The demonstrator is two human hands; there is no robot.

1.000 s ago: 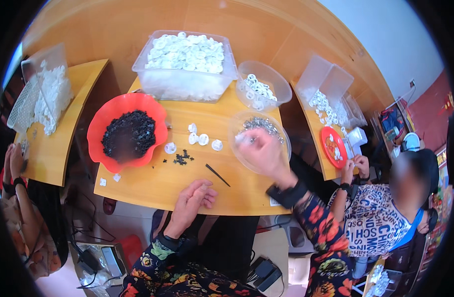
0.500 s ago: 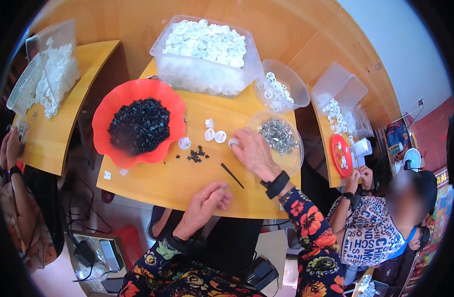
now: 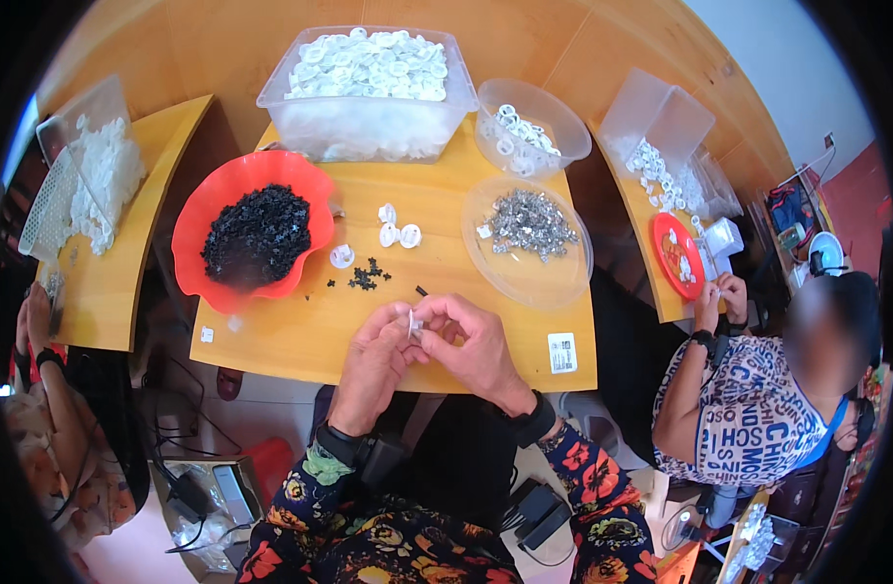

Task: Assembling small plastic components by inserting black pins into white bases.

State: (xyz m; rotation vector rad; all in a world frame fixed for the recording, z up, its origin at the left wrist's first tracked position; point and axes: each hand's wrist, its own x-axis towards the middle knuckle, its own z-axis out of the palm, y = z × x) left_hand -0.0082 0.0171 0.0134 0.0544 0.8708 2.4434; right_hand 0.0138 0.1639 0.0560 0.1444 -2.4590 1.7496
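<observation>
Over the table's near edge, my left hand (image 3: pixel 372 362) and my right hand (image 3: pixel 476 348) meet, fingers closed on one small white round plastic part (image 3: pixel 414 325). Just beyond them shows the tip of a thin black stick (image 3: pixel 421 290), the rest of it covered by my hands. Farther off lie several loose white round parts (image 3: pixel 389 235) and a small heap of tiny black pieces (image 3: pixel 371 274). A scalloped red bowl (image 3: pixel 191 238) of black pieces is to the left. To the right, a shallow clear round dish (image 3: pixel 500 271) bears small silvery metal pieces.
A big clear bin (image 3: pixel 364 136) heaped with white parts stands at the back, beside a clear round bowl (image 3: pixel 575 136) of white rings. A printed label (image 3: pixel 562 353) is at the right front. Co-workers sit at side tables, the right one near a red plate (image 3: pixel 661 255).
My right hand has come back from the white parts near the metal pieces to meet my left hand, bringing a white part. The view has shifted slightly.
</observation>
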